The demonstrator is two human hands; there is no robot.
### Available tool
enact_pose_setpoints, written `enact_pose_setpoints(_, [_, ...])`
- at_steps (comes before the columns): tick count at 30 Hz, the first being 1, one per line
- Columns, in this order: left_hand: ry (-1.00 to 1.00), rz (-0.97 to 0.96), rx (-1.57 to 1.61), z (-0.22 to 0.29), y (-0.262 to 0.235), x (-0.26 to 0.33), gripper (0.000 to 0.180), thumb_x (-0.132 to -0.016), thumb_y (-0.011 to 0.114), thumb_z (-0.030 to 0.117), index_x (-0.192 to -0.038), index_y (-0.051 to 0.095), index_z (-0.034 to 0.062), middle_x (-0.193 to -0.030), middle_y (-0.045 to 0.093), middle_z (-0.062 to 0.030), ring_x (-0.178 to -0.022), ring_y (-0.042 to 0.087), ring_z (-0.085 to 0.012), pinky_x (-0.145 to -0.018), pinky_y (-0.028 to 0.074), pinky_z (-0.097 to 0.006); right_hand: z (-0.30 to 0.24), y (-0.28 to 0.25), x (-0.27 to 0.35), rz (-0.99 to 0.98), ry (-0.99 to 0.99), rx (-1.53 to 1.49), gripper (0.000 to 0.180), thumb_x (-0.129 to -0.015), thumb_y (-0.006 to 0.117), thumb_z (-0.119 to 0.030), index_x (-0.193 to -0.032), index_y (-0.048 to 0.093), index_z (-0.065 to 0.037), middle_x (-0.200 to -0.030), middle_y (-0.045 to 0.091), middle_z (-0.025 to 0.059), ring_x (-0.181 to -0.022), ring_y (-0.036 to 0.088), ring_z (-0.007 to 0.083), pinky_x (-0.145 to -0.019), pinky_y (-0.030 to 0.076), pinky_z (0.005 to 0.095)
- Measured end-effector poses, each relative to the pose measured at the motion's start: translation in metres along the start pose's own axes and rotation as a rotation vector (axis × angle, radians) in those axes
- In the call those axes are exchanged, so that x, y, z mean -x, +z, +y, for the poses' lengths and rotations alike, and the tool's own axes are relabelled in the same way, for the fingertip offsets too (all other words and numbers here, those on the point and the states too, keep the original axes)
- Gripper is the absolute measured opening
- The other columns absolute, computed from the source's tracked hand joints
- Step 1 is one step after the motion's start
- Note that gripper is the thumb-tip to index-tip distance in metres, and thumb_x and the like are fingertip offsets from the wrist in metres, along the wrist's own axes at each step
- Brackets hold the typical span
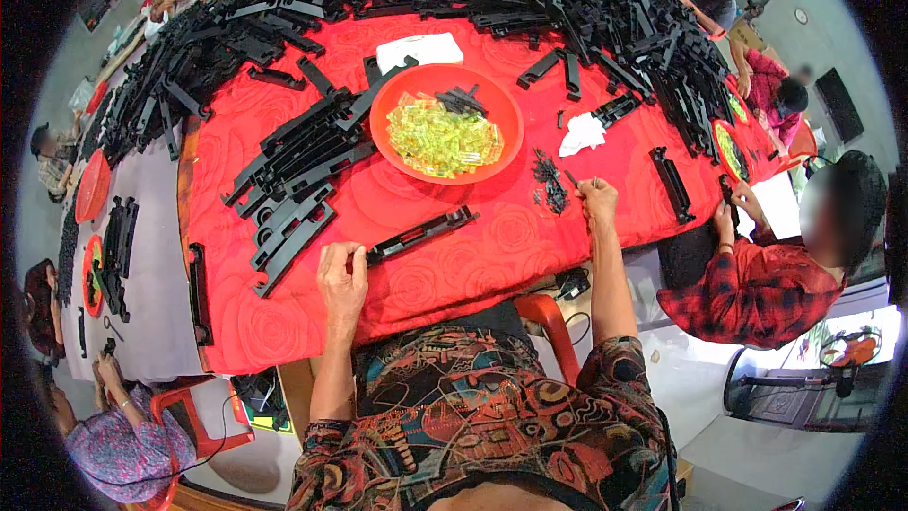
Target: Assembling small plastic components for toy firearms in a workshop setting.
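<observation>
The left hand (341, 276) rests on the table (454, 255), a bar (421, 234) just right of it. Small parts (549, 180) lie just left of the right hand (596, 199); a bowl (402, 147) sits beyond, between both.

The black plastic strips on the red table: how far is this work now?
Possibly done: a neat stack of strips lies left of the orange bowl. In hand: the left hand touches the end of one long strip; the right hand pinches a small black piece beside a little pile. Left: the large loose heap behind.
</observation>
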State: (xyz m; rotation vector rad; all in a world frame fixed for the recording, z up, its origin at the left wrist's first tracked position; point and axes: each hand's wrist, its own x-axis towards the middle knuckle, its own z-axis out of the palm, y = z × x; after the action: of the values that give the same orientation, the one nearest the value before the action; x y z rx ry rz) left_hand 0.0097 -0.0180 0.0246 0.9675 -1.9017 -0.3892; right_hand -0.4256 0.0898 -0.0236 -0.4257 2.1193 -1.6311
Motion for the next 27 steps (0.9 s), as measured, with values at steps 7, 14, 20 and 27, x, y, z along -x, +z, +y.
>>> enact_pose_setpoints(7, [0.091, -0.047, -0.074, -0.004, 0.000, 0.000, 0.021, -0.070, 0.067, 0.007, -0.088, 0.058, 0.0015, -0.089, 0.057, -0.0128, -0.084, 0.053, -0.0294, -0.075, 0.041, -0.038, -0.006, 0.006, 0.001, -0.047, -0.090, 0.082, 0.010, -0.077, 0.061, -0.006, -0.067, 0.061, -0.002, -0.057, 0.057, 0.0010, -0.053, 0.048, 0.0084, -0.049, 0.036, 0.0248])
enact_pose_setpoints(14, [0.078, -0.180, -0.092, -0.010, 0.002, 0.012, 0.038, -0.068, 0.072, 0.020, -0.098, 0.057, 0.0017, -0.094, 0.057, -0.0131, -0.090, 0.051, -0.0297, -0.078, 0.040, -0.039, 0.004, -0.003, 0.004, -0.043, -0.085, 0.100, 0.019, -0.080, 0.060, -0.010, -0.063, 0.055, -0.004, -0.058, 0.055, 0.0006, -0.052, 0.048, 0.0086, -0.049, 0.036, 0.0250])
enact_pose_setpoints(20, [0.049, -0.239, -0.126, -0.012, 0.006, 0.016, 0.033, -0.069, 0.069, 0.014, -0.099, 0.057, 0.0036, -0.094, 0.057, -0.0106, -0.089, 0.051, -0.0285, -0.076, 0.039, -0.039, 0.002, -0.003, 0.009, -0.038, -0.090, -0.002, 0.017, -0.081, 0.058, -0.009, -0.065, 0.055, -0.005, -0.059, 0.055, 0.0008, -0.048, 0.044, 0.0077, -0.045, 0.033, 0.0246])
enact_pose_setpoints(27, [0.062, -0.236, -0.141, -0.014, 0.008, 0.009, 0.032, -0.070, 0.068, 0.014, -0.098, 0.057, 0.0041, -0.094, 0.057, -0.0095, -0.088, 0.051, -0.0275, -0.075, 0.039, -0.038, -0.017, 0.014, -0.007, -0.108, -0.204, 0.008, 0.012, -0.081, 0.057, -0.009, -0.070, 0.057, -0.003, -0.061, 0.055, 0.0016, -0.049, 0.045, 0.0068, -0.046, 0.035, 0.0237])
